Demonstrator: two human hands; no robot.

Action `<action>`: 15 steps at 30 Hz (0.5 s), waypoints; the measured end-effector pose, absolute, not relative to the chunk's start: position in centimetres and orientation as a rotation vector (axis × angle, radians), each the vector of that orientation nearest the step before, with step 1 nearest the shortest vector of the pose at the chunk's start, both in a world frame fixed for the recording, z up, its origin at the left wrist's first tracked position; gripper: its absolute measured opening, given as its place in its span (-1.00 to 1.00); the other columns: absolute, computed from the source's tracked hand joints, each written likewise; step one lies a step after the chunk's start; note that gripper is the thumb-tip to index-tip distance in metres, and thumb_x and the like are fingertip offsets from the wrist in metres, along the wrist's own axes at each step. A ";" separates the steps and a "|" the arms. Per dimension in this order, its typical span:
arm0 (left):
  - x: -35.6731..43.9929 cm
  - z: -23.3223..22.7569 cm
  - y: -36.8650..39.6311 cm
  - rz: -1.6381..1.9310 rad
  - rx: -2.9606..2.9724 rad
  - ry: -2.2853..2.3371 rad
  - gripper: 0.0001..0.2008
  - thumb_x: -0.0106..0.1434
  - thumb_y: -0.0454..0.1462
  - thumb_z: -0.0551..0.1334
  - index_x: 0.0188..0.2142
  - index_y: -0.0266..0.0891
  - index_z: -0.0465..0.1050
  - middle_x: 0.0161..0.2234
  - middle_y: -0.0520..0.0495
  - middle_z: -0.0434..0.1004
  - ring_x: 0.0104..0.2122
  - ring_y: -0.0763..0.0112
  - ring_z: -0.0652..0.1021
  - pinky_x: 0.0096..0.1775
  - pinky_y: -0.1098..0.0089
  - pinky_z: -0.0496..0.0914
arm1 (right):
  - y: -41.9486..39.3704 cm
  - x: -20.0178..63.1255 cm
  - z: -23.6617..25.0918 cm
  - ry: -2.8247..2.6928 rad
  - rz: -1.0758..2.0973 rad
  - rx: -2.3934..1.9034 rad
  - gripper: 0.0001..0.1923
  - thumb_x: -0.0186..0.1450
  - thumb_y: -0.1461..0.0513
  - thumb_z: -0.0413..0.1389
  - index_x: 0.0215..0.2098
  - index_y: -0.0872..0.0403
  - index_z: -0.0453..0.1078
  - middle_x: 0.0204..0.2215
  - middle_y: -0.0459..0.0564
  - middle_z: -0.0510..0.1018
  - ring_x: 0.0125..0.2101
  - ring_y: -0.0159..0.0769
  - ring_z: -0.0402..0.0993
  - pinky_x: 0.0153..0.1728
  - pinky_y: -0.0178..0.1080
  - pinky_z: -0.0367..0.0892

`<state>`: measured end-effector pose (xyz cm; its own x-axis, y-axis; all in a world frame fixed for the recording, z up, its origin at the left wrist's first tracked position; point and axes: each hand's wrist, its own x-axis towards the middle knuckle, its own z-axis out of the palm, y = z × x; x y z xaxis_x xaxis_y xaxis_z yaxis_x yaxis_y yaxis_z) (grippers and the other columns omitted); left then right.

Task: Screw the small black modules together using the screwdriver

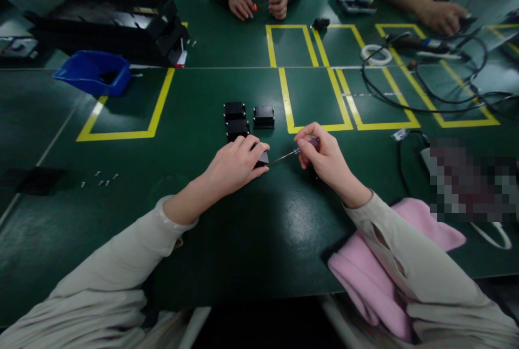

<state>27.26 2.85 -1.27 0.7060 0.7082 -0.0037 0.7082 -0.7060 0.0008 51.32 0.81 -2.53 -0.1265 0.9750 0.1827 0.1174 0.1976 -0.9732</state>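
I have my left forearm and right forearm slanting in from the near side, left grip arched palm-down, right grip curled, its thumb and fingers pinching.

Nearside tabletop open; black blocks obstruct beyond left hand; cables clutter far right.

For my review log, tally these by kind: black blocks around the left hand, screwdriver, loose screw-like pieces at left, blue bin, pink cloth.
Black blocks: 4
Screwdriver: 1
Screw-like pieces: 5
Blue bin: 1
Pink cloth: 1
Total: 12
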 end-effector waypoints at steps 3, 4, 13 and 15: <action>27.2 -1.3 2.9 0.011 2.908 1.201 -0.55 0.52 -0.09 0.25 0.26 -0.29 0.39 0.16 -0.32 0.49 0.03 0.01 0.53 -0.03 0.15 0.48 | 0.8 51.4 -2.4 -1.491 1.075 -1.122 -0.74 0.48 0.03 0.21 -0.24 0.00 0.33 -0.68 -0.31 0.32 -0.69 -0.45 0.30 -0.59 -0.32 0.21; 27.2 -1.4 2.9 0.011 2.910 1.201 -0.55 0.51 -0.09 0.26 0.25 -0.29 0.39 0.16 -0.32 0.50 0.02 0.01 0.53 -0.03 0.15 0.48 | 0.7 51.4 -2.4 -1.500 1.069 -1.134 -0.71 0.50 0.01 0.19 -0.26 0.00 0.33 -0.69 -0.30 0.31 -0.70 -0.45 0.29 -0.59 -0.32 0.19; 27.2 -1.4 2.8 -0.011 2.902 1.208 -0.54 0.51 -0.09 0.27 0.26 -0.30 0.39 0.16 -0.31 0.49 0.03 0.00 0.53 0.00 0.13 0.49 | 0.7 51.4 -2.5 -1.489 1.074 -1.085 -0.71 0.49 -0.01 0.21 -0.21 0.00 0.34 -0.68 -0.32 0.31 -0.69 -0.45 0.31 -0.59 -0.34 0.22; 27.1 -1.4 2.9 -0.013 2.906 1.205 -0.55 0.52 -0.09 0.26 0.26 -0.30 0.40 0.17 -0.31 0.49 0.04 0.00 0.53 0.00 0.13 0.49 | 0.7 51.4 -2.5 -1.495 1.070 -1.088 -0.69 0.51 -0.02 0.18 -0.23 0.01 0.35 -0.69 -0.31 0.29 -0.70 -0.45 0.29 -0.59 -0.33 0.22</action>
